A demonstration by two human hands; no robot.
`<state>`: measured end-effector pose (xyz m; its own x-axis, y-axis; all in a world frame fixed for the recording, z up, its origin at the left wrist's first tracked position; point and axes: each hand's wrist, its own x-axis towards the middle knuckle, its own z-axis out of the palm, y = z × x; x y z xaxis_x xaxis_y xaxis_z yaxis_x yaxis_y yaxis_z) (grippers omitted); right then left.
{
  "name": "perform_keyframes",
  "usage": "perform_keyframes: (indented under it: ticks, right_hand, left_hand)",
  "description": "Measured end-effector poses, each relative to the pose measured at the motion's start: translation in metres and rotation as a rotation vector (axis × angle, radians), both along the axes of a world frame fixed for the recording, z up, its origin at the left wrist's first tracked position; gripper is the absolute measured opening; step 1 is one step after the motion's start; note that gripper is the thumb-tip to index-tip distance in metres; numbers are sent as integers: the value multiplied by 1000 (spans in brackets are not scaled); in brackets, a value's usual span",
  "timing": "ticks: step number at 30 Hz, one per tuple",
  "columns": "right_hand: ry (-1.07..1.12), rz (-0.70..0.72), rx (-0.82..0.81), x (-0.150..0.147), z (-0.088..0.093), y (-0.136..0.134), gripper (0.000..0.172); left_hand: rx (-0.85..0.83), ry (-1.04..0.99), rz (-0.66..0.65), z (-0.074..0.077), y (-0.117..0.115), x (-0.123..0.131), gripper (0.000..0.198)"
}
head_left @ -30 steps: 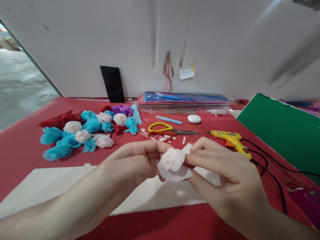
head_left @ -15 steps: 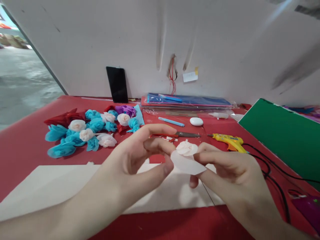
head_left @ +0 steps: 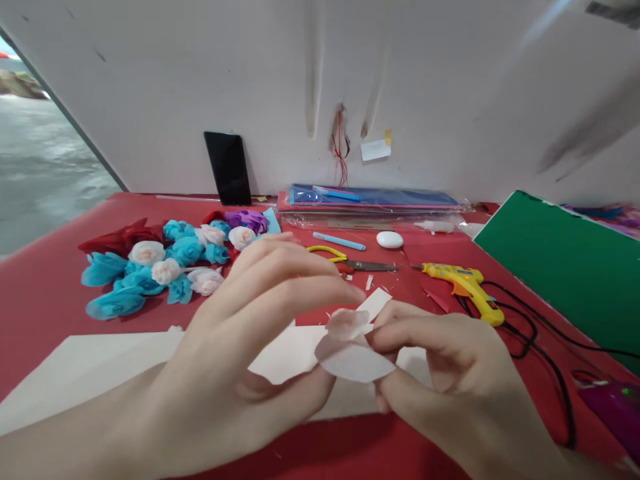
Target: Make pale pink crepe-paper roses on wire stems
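Observation:
My right hand [head_left: 440, 360] pinches a pale pink paper flower [head_left: 347, 323] low on its right side, where a loose rounded petal [head_left: 353, 360] spreads out at the front. My left hand [head_left: 260, 327] arches over the flower from the left, fingers apart from the thumb. Its thumb tip meets the petal's left edge, and the index fingertip hovers near the top of the bloom. Beneath both hands lies a pale flat sheet [head_left: 115, 357]. Behind them rest scissors [head_left: 370, 266] with yellow-and-red handles, partly covered by my left fingers.
Blue, white, red and purple paper flowers [head_left: 145, 277] are heaped at left. A yellow glue gun [head_left: 467, 283] with a black cord lies right, beside a green board [head_left: 560, 267]. Farther back are a light-blue pen [head_left: 339, 241], a white oval object [head_left: 389, 240] and a leaning phone [head_left: 227, 168].
The flower has moved lower and left, tilting, with my right hand still on it. My left fingers have lifted and stretched over it. A pale paper strip now shows behind the flower.

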<state>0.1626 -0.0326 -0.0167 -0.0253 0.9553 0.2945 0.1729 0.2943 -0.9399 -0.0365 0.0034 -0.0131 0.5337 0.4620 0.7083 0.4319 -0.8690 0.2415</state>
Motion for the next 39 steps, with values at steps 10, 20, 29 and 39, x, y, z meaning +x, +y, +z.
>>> perform_keyframes:
  ticks: [10,20,29,39]
  right_hand:
    - [-276,50,178,3,15,-2,17]
    - [-436,88,311,6,9,-5,21]
    - [-674,126,443,10,5,-6,35]
    - [-784,74,513,8,6,-8,36]
  left_hand:
    - [226,165,-17,2,1,-8,35]
    - [215,119,-1,-2,-1,-8,17]
    - [106,218,-71,-4,2,-12,19]
    - [159,286,-44,1,0,-10,27]
